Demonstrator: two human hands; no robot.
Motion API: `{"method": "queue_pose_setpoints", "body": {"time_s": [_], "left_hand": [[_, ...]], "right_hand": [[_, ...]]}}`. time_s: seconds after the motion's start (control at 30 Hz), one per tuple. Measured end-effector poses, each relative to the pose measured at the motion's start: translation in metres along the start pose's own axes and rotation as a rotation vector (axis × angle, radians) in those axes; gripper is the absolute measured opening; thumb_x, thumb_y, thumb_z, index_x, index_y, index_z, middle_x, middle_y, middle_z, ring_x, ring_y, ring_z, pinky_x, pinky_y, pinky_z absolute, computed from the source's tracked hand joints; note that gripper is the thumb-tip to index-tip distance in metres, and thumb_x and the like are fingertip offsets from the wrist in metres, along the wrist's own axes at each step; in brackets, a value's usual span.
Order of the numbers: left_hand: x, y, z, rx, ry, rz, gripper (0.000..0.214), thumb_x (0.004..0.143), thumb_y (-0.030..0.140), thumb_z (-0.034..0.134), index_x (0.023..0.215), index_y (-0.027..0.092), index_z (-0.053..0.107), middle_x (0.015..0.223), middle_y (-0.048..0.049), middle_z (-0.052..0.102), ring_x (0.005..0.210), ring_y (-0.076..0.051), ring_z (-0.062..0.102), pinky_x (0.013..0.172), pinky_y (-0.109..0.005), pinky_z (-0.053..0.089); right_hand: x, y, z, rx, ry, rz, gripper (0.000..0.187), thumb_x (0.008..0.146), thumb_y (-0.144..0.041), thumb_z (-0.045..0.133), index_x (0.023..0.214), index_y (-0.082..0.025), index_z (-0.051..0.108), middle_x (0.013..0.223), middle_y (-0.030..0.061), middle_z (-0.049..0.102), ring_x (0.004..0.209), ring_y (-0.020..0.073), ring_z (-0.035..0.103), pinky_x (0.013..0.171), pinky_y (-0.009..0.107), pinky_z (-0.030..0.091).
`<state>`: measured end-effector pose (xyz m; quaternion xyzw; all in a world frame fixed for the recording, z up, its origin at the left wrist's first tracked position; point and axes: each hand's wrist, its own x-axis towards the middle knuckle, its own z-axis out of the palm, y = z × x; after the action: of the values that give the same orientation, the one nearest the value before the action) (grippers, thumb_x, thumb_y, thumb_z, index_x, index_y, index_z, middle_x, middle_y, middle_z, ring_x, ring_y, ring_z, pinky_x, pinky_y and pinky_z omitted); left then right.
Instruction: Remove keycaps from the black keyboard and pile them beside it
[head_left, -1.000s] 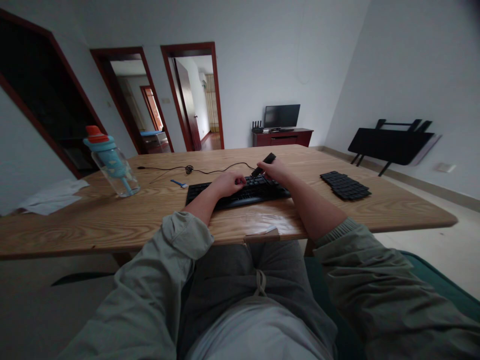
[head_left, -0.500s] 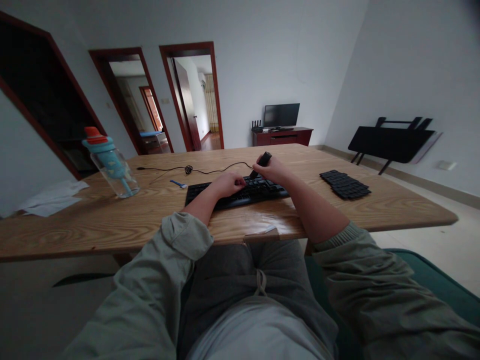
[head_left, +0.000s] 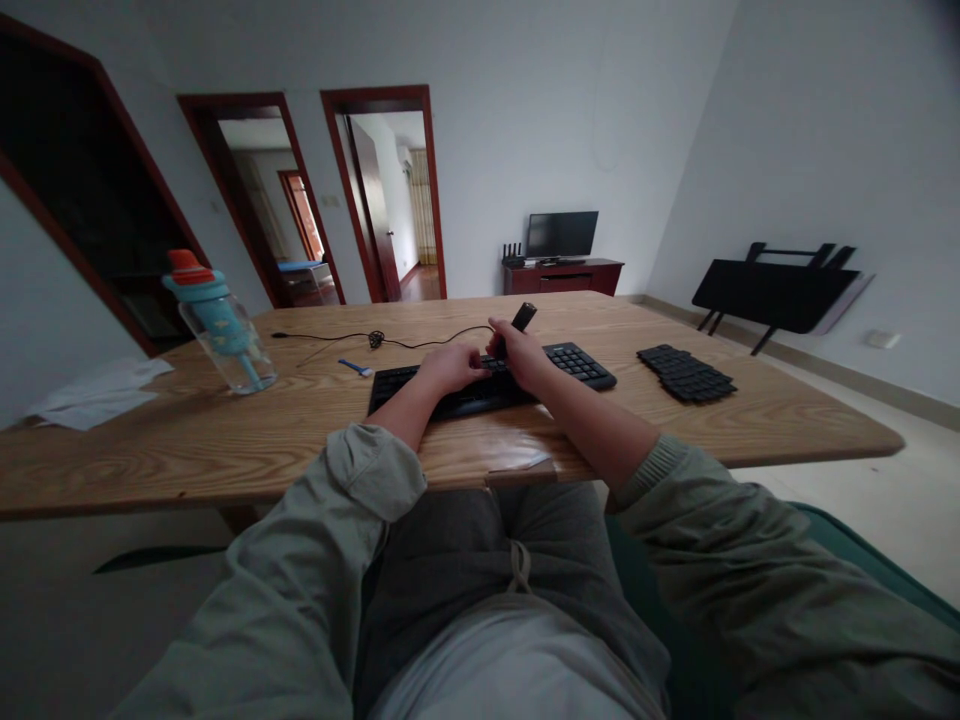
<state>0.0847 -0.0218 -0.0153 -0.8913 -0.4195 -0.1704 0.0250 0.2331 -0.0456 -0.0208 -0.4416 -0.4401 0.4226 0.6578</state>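
Surely the wooden table (head_left: 255, 455) is the largest thing near the person; its near edge runs just before the lap, and a strip of wood grain lies between this edge and the keyboard. At the right the wood reaches further out to a rounded corner, so I judge that the right elbow has more room on this side.

Next in size comes the black keyboard (head_left: 480, 398), which lies flat on the table, under both hands. I would expect it to be light, rather stiff plastic, smooth and a little slippery on the wood; its short ends seem the best place to take hold, while single keys are probably more delicate.

To the left stands the transparent water bottle (head_left: 229, 335), well apart from the keyboard. On the right, a group of dark keycap-like pieces (head_left: 686, 373) lies flat, with wood visible between it and the keyboard.

The left hand (head_left: 454, 368) rests on the keyboard with curled fingers; whether they pinch something, I cannot tell. The right hand (head_left: 525, 357) is closed around a black handheld tool (head_left: 524, 317), held tilted, whose lower end is hidden. Smallest is the blue-handled brush (head_left: 355, 368), just beside the keyboard's left end.
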Motion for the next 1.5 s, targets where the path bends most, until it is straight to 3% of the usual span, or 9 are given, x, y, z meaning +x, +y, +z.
{"method": "queue_pose_setpoints", "body": {"time_s": [0.23, 0.43, 0.6, 0.77, 1.07, 1.23, 1.33, 1.5], "left_hand": [[0.001, -0.020, -0.006, -0.155, -0.059, 0.011, 0.035, 0.078, 0.053, 0.063, 0.088, 0.020, 0.073, 0.085, -0.0045, 0.074, 0.077, -0.020, 0.064, 0.065, -0.026, 0.044], [-0.004, -0.045, -0.015, -0.199, 0.109, -0.123, 0.030, 0.085, 0.040, 0.055, 0.089, 0.017, 0.075, 0.085, -0.0067, 0.074, 0.076, -0.019, 0.064, 0.065, -0.026, 0.044], [-0.002, -0.045, -0.010, -0.165, 0.122, -0.095, 0.029, 0.085, 0.038, 0.054, 0.088, 0.017, 0.075, 0.085, -0.0070, 0.075, 0.076, -0.019, 0.065, 0.068, -0.026, 0.046], [-0.001, -0.043, -0.007, -0.179, 0.115, -0.091, 0.029, 0.085, 0.037, 0.055, 0.090, 0.017, 0.075, 0.085, -0.0074, 0.074, 0.077, -0.020, 0.065, 0.070, -0.027, 0.047], [0.000, -0.041, -0.007, -0.188, 0.089, -0.088, 0.026, 0.084, 0.033, 0.055, 0.091, 0.017, 0.075, 0.089, -0.0079, 0.075, 0.080, -0.020, 0.065, 0.073, -0.027, 0.048], [0.000, -0.042, -0.007, -0.191, 0.048, -0.054, 0.024, 0.084, 0.028, 0.054, 0.086, 0.016, 0.074, 0.088, -0.0100, 0.075, 0.078, -0.021, 0.066, 0.071, -0.028, 0.047], [0.000, -0.044, -0.006, -0.199, 0.048, -0.059, 0.025, 0.084, 0.029, 0.054, 0.087, 0.017, 0.075, 0.088, -0.0084, 0.075, 0.079, -0.020, 0.066, 0.072, -0.027, 0.048], [0.000, -0.045, -0.005, -0.187, 0.088, -0.073, 0.027, 0.084, 0.032, 0.054, 0.088, 0.017, 0.076, 0.086, -0.0076, 0.075, 0.076, -0.020, 0.065, 0.072, -0.027, 0.048]], "right_hand": [[0.002, 0.004, 0.023, -0.018, 0.219, -0.018, 0.028, 0.082, -0.038, 0.052, 0.064, -0.023, 0.037, 0.052, -0.0064, 0.036, 0.043, 0.0099, 0.038, 0.044, 0.023, 0.038], [0.007, 0.010, 0.027, -0.090, 0.255, -0.068, 0.024, 0.078, -0.033, 0.051, 0.062, -0.024, 0.035, 0.051, -0.0057, 0.034, 0.044, 0.0105, 0.035, 0.043, 0.025, 0.035], [0.010, 0.014, 0.027, -0.389, 0.202, -0.216, 0.023, 0.075, -0.034, 0.051, 0.060, -0.024, 0.036, 0.053, -0.0046, 0.034, 0.049, 0.0107, 0.033, 0.044, 0.025, 0.029], [0.007, 0.012, 0.028, -0.530, 0.202, -0.279, 0.023, 0.075, -0.034, 0.048, 0.058, -0.023, 0.037, 0.053, -0.0033, 0.033, 0.052, 0.0109, 0.032, 0.045, 0.027, 0.025], [0.007, 0.010, 0.036, -0.709, 0.120, -0.350, 0.031, 0.084, -0.036, 0.045, 0.057, -0.020, 0.046, 0.054, -0.0003, 0.043, 0.054, 0.0124, 0.040, 0.051, 0.026, 0.029], [0.001, 0.011, 0.048, -0.861, -0.003, -0.394, 0.031, 0.086, -0.034, 0.046, 0.061, -0.019, 0.054, 0.061, 0.0036, 0.054, 0.061, 0.0153, 0.049, 0.057, 0.026, 0.035], [0.001, 0.011, 0.045, -0.835, -0.008, -0.394, 0.031, 0.086, -0.035, 0.046, 0.060, -0.019, 0.053, 0.060, 0.0028, 0.052, 0.060, 0.0150, 0.049, 0.056, 0.026, 0.035], [0.012, 0.004, 0.021, -0.495, 0.189, -0.257, 0.027, 0.084, -0.037, 0.045, 0.061, -0.023, 0.038, 0.052, -0.0026, 0.037, 0.049, 0.0125, 0.040, 0.047, 0.025, 0.032]]}}
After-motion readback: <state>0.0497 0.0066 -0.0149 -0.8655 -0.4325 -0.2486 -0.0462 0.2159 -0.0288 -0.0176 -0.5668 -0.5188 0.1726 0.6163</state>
